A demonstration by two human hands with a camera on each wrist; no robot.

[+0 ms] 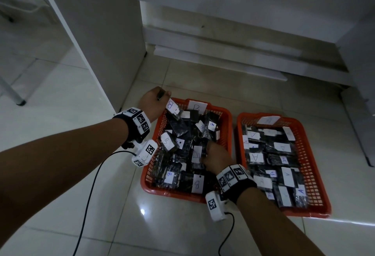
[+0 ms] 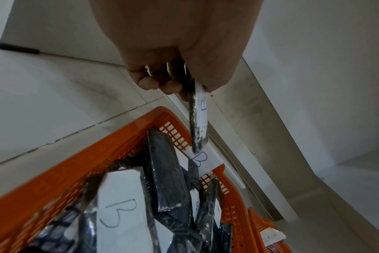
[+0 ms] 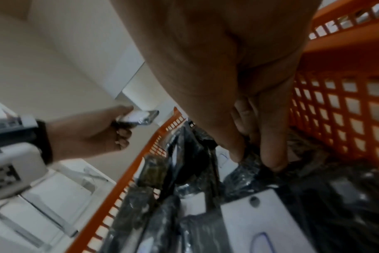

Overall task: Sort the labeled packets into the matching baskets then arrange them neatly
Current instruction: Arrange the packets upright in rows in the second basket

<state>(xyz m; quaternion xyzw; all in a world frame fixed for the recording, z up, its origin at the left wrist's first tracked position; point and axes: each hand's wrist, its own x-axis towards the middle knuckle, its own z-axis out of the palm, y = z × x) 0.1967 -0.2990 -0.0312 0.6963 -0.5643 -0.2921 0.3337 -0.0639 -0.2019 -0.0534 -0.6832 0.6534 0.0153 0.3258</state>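
Left hand [image 1: 154, 101]: raised over the far left corner of the B basket [image 1: 228, 126], fingers curled, thumb and fingers pinching the top of one black packet [image 2: 196, 123].
Held packet: hangs edge-down below the fingertips, clear of the pile, its white sticker marked B facing right in the left wrist view; its lower end hangs near the basket's white B tag [image 2: 202, 158].
Right hand [image 1: 216, 157]: down inside the B basket, right of its middle, palm downward.
Right fingers [image 3: 270, 150]: close together, tips pushed into the crinkled black wrapping of a packet in the pile [image 3: 244, 172]; whether they pinch it or only press on it, I cannot tell.
B basket contents: black packets with white B stickers lying crossed and overlapping, some tilted on edge.
A basket [image 1: 316, 201]: just right of the B basket, apart from it, holding black packets with A stickers lying flatter in rough rows; a white A tag [image 1: 267, 119] stands on its far rim.
Floor [image 1: 60, 85]: pale glossy tiles under both baskets.
Wrists: each carries a black strap with white marker blocks and a black cable.
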